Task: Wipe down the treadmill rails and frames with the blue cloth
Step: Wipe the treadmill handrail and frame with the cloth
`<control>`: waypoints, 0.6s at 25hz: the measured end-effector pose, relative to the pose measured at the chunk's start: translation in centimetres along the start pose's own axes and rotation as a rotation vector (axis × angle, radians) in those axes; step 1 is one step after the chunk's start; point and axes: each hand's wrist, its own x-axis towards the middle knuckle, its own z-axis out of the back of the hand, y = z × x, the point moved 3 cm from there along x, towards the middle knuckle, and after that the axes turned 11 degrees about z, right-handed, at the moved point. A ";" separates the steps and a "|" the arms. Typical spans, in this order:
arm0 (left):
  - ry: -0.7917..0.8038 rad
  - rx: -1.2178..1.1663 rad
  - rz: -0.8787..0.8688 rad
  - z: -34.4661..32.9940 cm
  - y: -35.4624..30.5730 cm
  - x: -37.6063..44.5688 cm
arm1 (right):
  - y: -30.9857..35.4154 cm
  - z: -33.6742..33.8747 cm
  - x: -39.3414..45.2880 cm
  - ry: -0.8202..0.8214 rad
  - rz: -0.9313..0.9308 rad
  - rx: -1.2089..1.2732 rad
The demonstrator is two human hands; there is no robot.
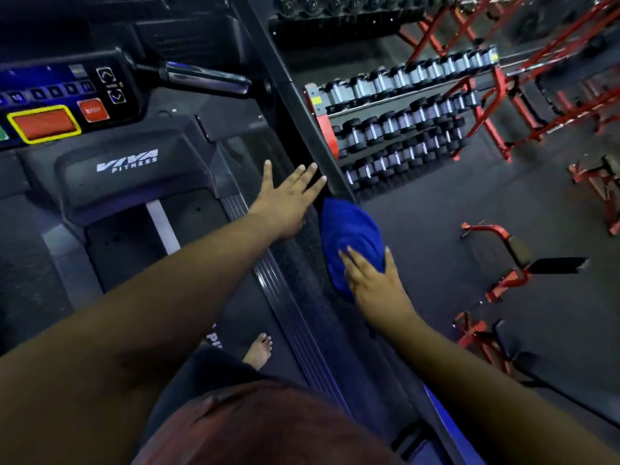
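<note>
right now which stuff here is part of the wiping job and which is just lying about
Part of the job:
- blue cloth, under the right hand
- treadmill side rail, where the left hand rests flat
- upright frame

Just around:
- dumbbell rack
- red benches
- console with stop button

Treadmill side rail [303, 263] and what was carried on it

A blue cloth [349, 229] was pressed flat against the rail's outer edge; a bare foot [258, 350] was planted on the belt [134, 243] beside its inner edge.
</note>
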 end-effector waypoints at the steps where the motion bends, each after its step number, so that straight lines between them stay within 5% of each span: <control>1: 0.007 0.002 -0.015 -0.5 -0.9 -0.6 | 0.5 -0.7 -3.0 -0.026 -0.003 0.044; 7: 0.040 -0.003 -0.043 -0.6 -4.1 -2.1 | -4.7 0.7 0.1 -0.026 -0.451 0.512; 10: 0.042 0.010 -0.088 -0.6 -5.1 -2.3 | -5.3 0.4 2.3 -0.098 -0.498 0.772; 15: 0.061 0.056 -0.217 -1.5 -7.1 -4.0 | 0.2 -1.5 -4.1 -0.147 -0.678 0.590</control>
